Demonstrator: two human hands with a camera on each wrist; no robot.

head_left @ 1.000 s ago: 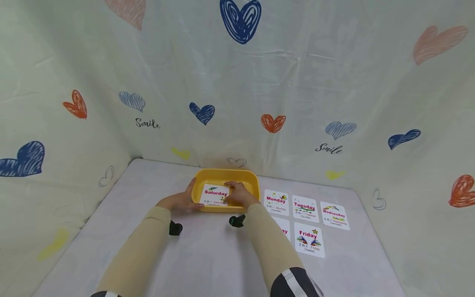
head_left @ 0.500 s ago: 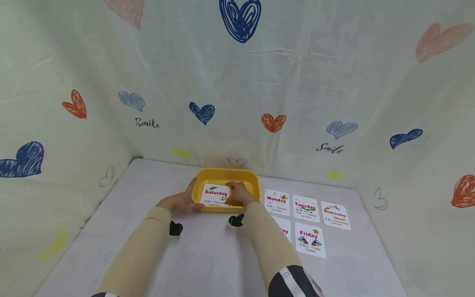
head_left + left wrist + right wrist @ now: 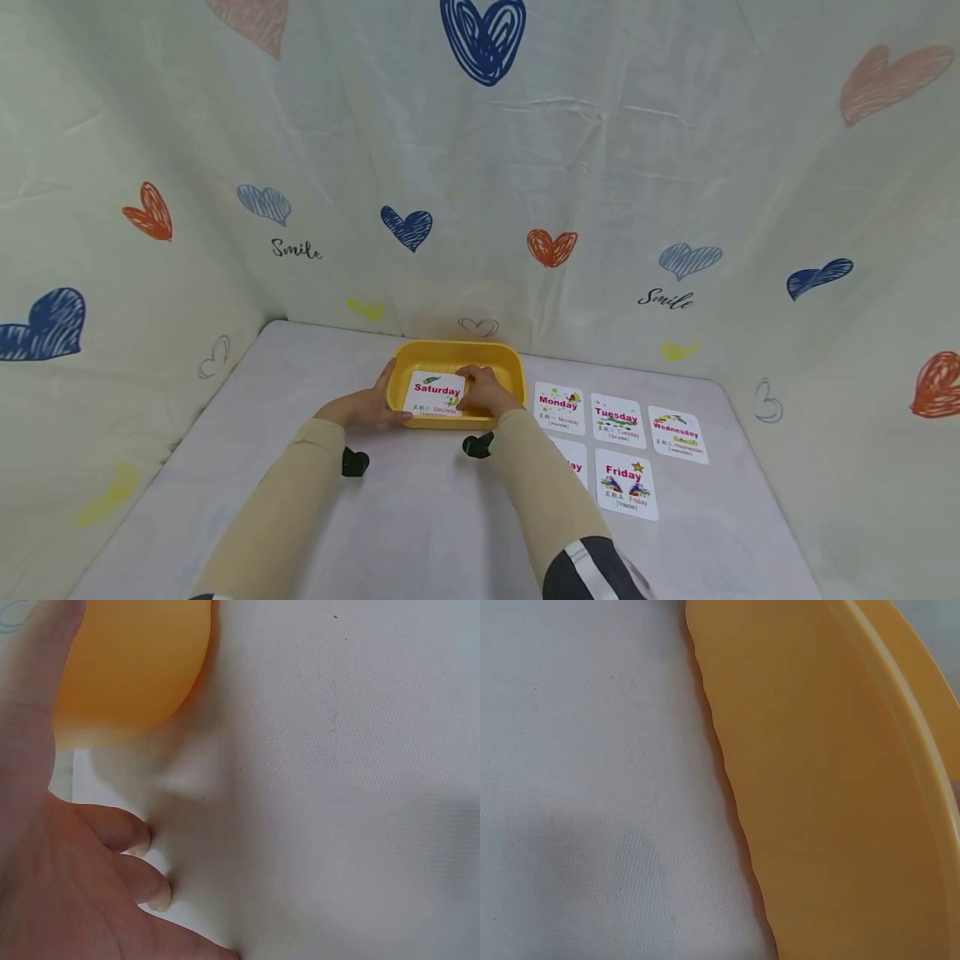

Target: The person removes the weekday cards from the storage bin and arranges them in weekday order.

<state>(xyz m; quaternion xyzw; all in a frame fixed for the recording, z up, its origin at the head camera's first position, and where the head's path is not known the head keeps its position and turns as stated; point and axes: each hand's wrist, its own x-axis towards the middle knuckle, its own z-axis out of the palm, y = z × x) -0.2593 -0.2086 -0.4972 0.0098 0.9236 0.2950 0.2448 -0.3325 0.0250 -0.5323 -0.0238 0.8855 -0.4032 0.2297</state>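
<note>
A white Saturday card (image 3: pixel 434 394) lies face up in the left half of a yellow tray (image 3: pixel 504 353). My right hand (image 3: pixel 486 393) reaches over the tray's front rim and grips the card at its right edge, index finger near the upper corner and thumb near the lower one. My left hand (image 3: pixel 366 406) rests against the tray's front left corner, thumb along the front wall and fingers beside the left wall. In the left wrist view its other fingers (image 3: pixel 142 881) touch the table. The right wrist view shows the tray's outer wall (image 3: pixel 802 780) and hardly any hand.
Right of the tray lie a Monday card (image 3: pixel 558 408), a Tuesday card (image 3: pixel 618 422) and a Wednesday card (image 3: pixel 678 435). Nearer are a Friday card (image 3: pixel 626 484) and a card (image 3: pixel 572 458) partly hidden by my right sleeve. A heart-printed curtain (image 3: pixel 480 167) stands behind the table.
My right thumb has drawn back slightly from the Saturday card's face to its right edge. The tray, left hand and other cards stay put.
</note>
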